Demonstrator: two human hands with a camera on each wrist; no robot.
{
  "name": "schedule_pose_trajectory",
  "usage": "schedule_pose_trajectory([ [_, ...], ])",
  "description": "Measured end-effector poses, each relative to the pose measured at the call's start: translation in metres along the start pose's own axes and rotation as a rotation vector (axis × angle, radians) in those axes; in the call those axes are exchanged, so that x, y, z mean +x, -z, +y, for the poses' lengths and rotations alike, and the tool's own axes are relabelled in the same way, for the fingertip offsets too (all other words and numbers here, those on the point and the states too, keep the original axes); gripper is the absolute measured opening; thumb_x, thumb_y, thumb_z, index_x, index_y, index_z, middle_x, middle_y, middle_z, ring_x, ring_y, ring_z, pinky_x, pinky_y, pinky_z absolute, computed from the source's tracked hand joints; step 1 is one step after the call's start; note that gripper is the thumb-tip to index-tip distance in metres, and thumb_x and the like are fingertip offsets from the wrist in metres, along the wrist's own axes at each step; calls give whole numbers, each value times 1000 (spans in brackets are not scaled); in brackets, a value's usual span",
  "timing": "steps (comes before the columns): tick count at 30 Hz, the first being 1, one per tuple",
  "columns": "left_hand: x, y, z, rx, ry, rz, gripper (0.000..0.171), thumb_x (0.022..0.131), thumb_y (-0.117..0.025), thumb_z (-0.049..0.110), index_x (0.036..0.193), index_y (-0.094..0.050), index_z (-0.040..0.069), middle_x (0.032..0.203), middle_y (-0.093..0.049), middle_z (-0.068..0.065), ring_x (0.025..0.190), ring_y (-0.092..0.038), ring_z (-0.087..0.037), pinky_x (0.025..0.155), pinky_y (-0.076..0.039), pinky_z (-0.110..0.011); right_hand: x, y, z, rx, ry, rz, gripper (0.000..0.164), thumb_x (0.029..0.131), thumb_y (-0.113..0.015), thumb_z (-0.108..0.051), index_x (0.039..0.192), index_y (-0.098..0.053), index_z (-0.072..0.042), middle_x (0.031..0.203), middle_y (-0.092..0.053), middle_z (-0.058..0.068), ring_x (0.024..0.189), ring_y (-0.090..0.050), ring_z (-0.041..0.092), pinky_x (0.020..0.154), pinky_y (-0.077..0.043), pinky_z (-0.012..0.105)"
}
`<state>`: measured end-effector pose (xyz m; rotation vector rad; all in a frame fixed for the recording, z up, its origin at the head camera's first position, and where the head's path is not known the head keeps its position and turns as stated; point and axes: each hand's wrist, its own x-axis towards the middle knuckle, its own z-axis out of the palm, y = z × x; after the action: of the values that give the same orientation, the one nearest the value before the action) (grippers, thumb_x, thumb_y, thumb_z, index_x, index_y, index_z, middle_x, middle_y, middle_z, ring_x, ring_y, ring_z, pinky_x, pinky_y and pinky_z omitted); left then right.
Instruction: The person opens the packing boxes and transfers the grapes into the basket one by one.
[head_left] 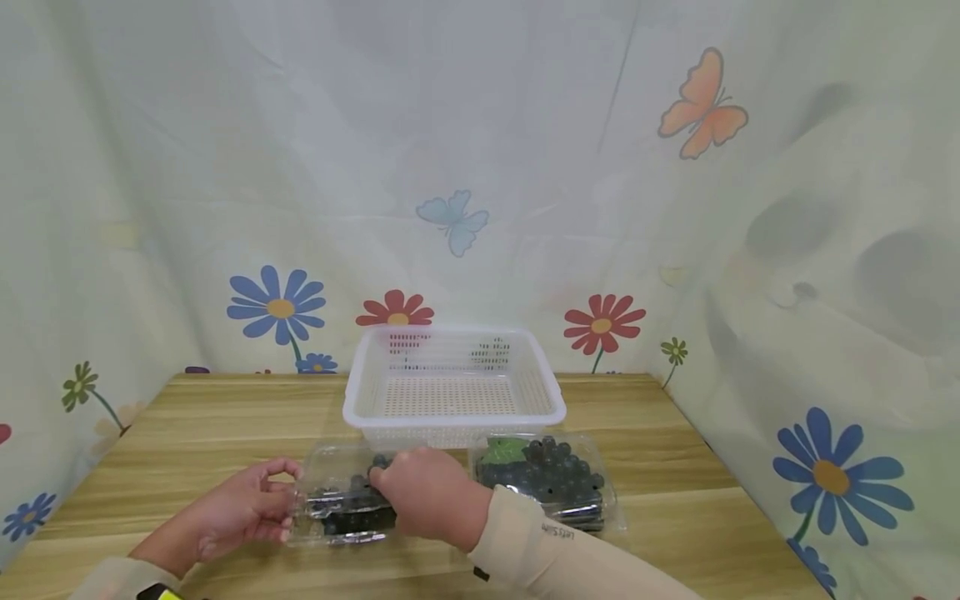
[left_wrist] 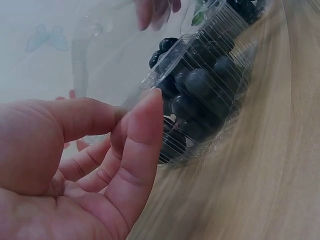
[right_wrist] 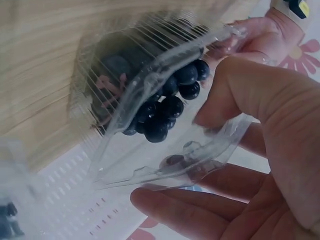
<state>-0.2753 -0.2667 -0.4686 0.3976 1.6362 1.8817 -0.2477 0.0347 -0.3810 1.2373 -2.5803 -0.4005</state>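
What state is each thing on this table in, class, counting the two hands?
Left container: upright, open
Its lid: raised
Grapes: dark, bunched in both containers
Right container: upright, looks closed
White basket: upright, open-topped
Left hand: pinches the left container's corner
Right hand: holds the lid

Blue-black grapes point(right_wrist: 156, 129) are seen behind a clear plastic box point(right_wrist: 125, 107) lined with fine parallel ribs, and a green leaf point(head_left: 504, 451) is shown nearby. The white basket point(head_left: 453, 423) is patterned with rows of holes, and the table point(head_left: 675, 479) is streaked with yellow-brown grain. The pale backdrop point(head_left: 337, 167) is printed with blue and red flowers point(head_left: 831, 477) and orange and light-blue butterflies point(head_left: 702, 108).
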Motion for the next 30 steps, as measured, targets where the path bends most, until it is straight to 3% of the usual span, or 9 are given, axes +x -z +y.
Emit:
schedule_pose_trajectory([
  [5, 0, -3, -1, 10, -6, -6, 21, 101, -57, 4, 118, -49, 14, 88, -66, 2, 72, -66, -9, 69, -62, -25, 1, 5, 7, 120, 8, -28, 28, 73, -83, -21, 99, -73, -25, 73, -67, -11, 58, -51, 3, 51, -46, 21],
  [9, -1, -5, 0, 23, 4, 9, 20, 102, -57, 5, 119, -47, 11, 85, -64, 2, 70, -65, -9, 67, -61, -25, 1, 10, 17, 190, 39, 3, 19, 76, -79, -22, 93, -72, -24, 65, -58, -12, 55, -39, 5, 48, -35, 20],
  [14, -1, -4, 2, 66, 27, 59, 27, 100, -59, 5, 123, -46, 6, 78, -60, 3, 67, -63, -10, 63, -60, -25, -1, 17, 30, 287, 56, 70, 24, 87, -76, -28, 110, -77, -22, 70, -68, -12, 51, -42, 0, 52, -41, 13],
  [17, 0, -2, 4, 100, 48, 68, 26, 99, -59, 7, 122, -47, 5, 73, -57, 5, 64, -62, -10, 61, -59, -25, -1, 20, 37, 344, 45, 108, 27, 91, -73, -28, 117, -77, -19, 85, -76, -9, 51, -43, -2, 55, -43, 10],
  [22, 2, 1, 9, 142, 80, 87, 25, 98, -62, 10, 120, -50, 7, 71, -57, 4, 64, -60, -11, 60, -58, -24, 0, 21, 44, 407, 13, 130, 28, 95, -70, -28, 121, -76, -18, 108, -78, -6, 52, -46, -3, 52, -38, 9],
  [30, 4, 7, 15, 183, 114, 98, 26, 98, -64, 11, 120, -53, 5, 74, -58, 2, 67, -56, -12, 61, -57, -25, 3, 21, 52, 487, -21, 143, 25, 96, -70, -25, 119, -76, -17, 107, -77, -6, 63, -54, -3, 57, -42, 8],
])
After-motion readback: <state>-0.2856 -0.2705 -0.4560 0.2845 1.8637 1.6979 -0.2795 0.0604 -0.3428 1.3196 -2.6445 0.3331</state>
